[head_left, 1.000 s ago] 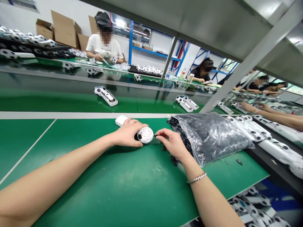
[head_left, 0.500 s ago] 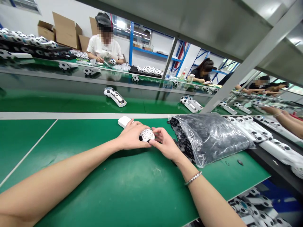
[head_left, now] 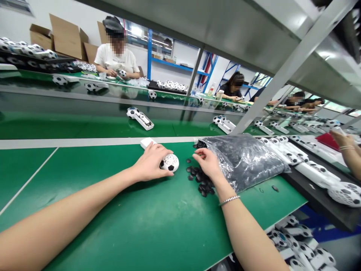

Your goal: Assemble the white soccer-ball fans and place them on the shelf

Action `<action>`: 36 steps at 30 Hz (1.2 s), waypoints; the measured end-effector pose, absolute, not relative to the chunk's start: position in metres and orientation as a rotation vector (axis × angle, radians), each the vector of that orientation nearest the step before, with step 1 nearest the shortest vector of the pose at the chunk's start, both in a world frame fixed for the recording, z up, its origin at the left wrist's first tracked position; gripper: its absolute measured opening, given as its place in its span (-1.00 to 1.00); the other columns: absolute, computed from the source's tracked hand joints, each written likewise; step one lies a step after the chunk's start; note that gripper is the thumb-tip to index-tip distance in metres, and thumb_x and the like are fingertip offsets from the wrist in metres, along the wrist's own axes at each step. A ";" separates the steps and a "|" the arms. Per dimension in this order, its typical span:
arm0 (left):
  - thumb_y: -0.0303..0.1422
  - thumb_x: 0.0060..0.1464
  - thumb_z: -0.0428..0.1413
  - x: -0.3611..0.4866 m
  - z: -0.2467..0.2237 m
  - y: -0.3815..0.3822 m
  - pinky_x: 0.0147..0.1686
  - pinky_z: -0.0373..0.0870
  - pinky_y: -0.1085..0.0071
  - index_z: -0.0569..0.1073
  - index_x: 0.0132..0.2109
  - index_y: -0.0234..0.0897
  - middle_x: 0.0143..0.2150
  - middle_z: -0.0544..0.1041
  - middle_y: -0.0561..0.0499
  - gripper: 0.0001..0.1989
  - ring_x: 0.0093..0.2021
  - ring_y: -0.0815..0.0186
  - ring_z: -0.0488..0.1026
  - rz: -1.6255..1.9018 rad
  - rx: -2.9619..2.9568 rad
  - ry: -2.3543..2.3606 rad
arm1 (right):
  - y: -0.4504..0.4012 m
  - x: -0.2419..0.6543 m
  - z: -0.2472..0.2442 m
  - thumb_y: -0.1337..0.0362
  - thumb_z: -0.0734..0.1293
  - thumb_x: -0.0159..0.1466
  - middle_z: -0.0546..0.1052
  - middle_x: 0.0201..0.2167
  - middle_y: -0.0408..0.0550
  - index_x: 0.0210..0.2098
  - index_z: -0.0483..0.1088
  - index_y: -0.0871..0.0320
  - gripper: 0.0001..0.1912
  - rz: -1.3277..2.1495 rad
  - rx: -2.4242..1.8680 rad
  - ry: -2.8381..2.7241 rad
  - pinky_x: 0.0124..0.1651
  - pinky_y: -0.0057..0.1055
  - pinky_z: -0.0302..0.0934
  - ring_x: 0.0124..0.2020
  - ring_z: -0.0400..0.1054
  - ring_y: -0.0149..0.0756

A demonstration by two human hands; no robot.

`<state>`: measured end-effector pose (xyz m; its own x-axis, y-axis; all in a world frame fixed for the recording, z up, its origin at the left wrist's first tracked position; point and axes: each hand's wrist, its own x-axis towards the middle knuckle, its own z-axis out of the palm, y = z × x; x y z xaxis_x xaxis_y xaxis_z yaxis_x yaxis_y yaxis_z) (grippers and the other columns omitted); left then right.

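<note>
My left hand (head_left: 151,163) is wrapped round a small soccer-ball-patterned housing (head_left: 170,163), white with black patches and an openwork face. A white handle part (head_left: 146,142) sticks out behind that hand; whether it joins the ball is hidden. My right hand (head_left: 208,162) is above the mouth of a clear plastic bag (head_left: 245,160) filled with black pieces. Its thumb and fingertips are drawn together in a pinch; anything between them is too small to make out. Loose black pentagon pieces (head_left: 199,177) lie spread on the green table beneath and beside it.
Beyond the table edge a conveyor belt (head_left: 98,122) carries ball-headed white units (head_left: 141,118). A black tray (head_left: 324,195) of similar units stands at right, with more units below the table (head_left: 158,226). A slanted metal post (head_left: 282,75) rises ahead. Co-workers sit across; another person's hand (head_left: 345,141) is at far right.
My right hand has come away from the ball housing and moved right to the black pieces. My left hand keeps hold of the ball. The view has shifted slightly.
</note>
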<state>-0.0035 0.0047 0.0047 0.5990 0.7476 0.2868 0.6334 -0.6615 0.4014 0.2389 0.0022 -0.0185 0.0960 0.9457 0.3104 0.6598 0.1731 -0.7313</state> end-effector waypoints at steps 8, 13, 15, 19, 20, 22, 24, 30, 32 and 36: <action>-0.30 -0.23 0.18 -0.001 0.009 0.001 0.09 0.11 0.25 0.27 0.00 -0.26 0.02 0.28 -0.10 -0.43 0.08 0.14 0.18 0.578 2.357 0.903 | -0.001 0.220 -0.025 0.36 0.26 0.13 0.44 -0.33 0.00 -0.33 0.46 0.13 -0.84 0.295 -1.638 -1.943 -0.05 -0.31 0.11 -0.20 0.29 -0.24; -0.38 -0.22 0.14 0.005 0.010 -0.005 0.06 0.15 0.26 0.28 -0.05 -0.24 -0.02 0.28 -0.08 -0.52 0.04 0.18 0.21 0.607 2.291 0.905 | -0.001 0.224 -0.022 0.39 0.25 0.14 0.44 -0.37 -0.02 -0.24 0.41 0.17 -0.81 0.299 -1.703 -1.988 -0.16 -0.37 0.17 -0.32 0.33 -0.30; -0.40 -0.22 0.13 0.004 0.009 -0.005 0.08 0.13 0.25 0.28 -0.04 -0.23 0.02 0.25 -0.08 -0.51 0.08 0.16 0.18 0.597 2.279 0.892 | -0.006 0.225 -0.019 0.36 0.27 0.13 0.43 -0.41 -0.06 -0.25 0.40 0.15 -0.82 0.327 -1.692 -2.033 -0.21 -0.39 0.18 -0.35 0.33 -0.32; -0.43 -0.24 0.12 0.001 0.009 -0.005 0.08 0.14 0.26 0.27 -0.04 -0.22 0.12 0.17 -0.10 -0.49 0.12 0.15 0.16 0.571 2.243 0.881 | -0.018 0.221 -0.010 0.37 0.31 0.09 0.40 -0.49 -0.11 -0.40 0.39 0.13 -0.94 0.348 -1.662 -2.114 -0.31 -0.41 0.15 -0.44 0.30 -0.35; -0.44 -0.25 0.12 0.001 0.009 -0.005 0.07 0.14 0.26 0.27 -0.03 -0.21 0.13 0.16 -0.10 -0.48 0.12 0.15 0.16 0.570 2.238 0.881 | -0.021 0.220 -0.008 0.38 0.32 0.08 0.39 -0.50 -0.12 -0.45 0.38 0.12 -0.96 0.349 -1.657 -2.127 -0.33 -0.42 0.13 -0.45 0.29 -0.35; -0.45 -0.25 0.12 0.000 0.008 -0.006 0.08 0.13 0.26 0.27 -0.03 -0.21 0.14 0.15 -0.10 -0.48 0.14 0.15 0.15 0.569 2.237 0.882 | -0.025 0.217 -0.005 0.40 0.34 0.05 0.37 -0.51 -0.12 -0.50 0.36 0.12 -0.93 0.352 -1.648 -2.146 -0.35 -0.42 0.10 -0.46 0.26 -0.36; -0.45 -0.24 0.11 0.000 0.008 -0.006 0.11 0.10 0.26 0.27 -0.02 -0.22 0.13 0.17 -0.10 -0.48 0.17 0.15 0.10 0.571 2.243 0.881 | -0.026 0.216 -0.003 0.40 0.34 0.04 0.35 -0.51 -0.13 -0.52 0.34 0.12 -0.91 0.363 -1.641 -2.151 -0.37 -0.43 0.08 -0.47 0.24 -0.36; -0.42 -0.21 0.10 -0.001 0.005 -0.004 0.14 0.05 0.28 0.25 0.01 -0.21 0.14 0.16 -0.08 -0.47 0.19 0.16 0.07 0.577 2.254 0.858 | -0.028 0.211 0.001 0.34 0.26 0.14 0.39 -0.43 -0.14 -0.34 0.35 0.11 -0.93 0.554 -1.457 -2.069 -0.32 -0.44 0.16 -0.40 0.29 -0.38; -0.43 -0.22 0.10 -0.001 0.004 -0.003 0.15 0.03 0.29 0.24 0.01 -0.21 0.14 0.16 -0.08 -0.46 0.19 0.17 0.08 0.573 2.254 0.852 | -0.030 0.208 0.004 0.33 0.24 0.16 0.40 -0.36 -0.12 -0.27 0.38 0.10 -0.86 0.684 -1.283 -2.006 -0.24 -0.42 0.19 -0.32 0.31 -0.37; -0.44 -0.23 0.11 -0.001 0.002 -0.001 0.16 0.01 0.29 0.23 0.02 -0.20 0.16 0.13 -0.07 -0.44 0.19 0.16 0.07 0.574 2.251 0.827 | -0.035 0.202 0.008 0.32 0.24 0.17 0.41 -0.35 -0.11 -0.32 0.40 0.09 -0.88 0.774 -1.142 -1.963 -0.24 -0.40 0.21 -0.32 0.31 -0.35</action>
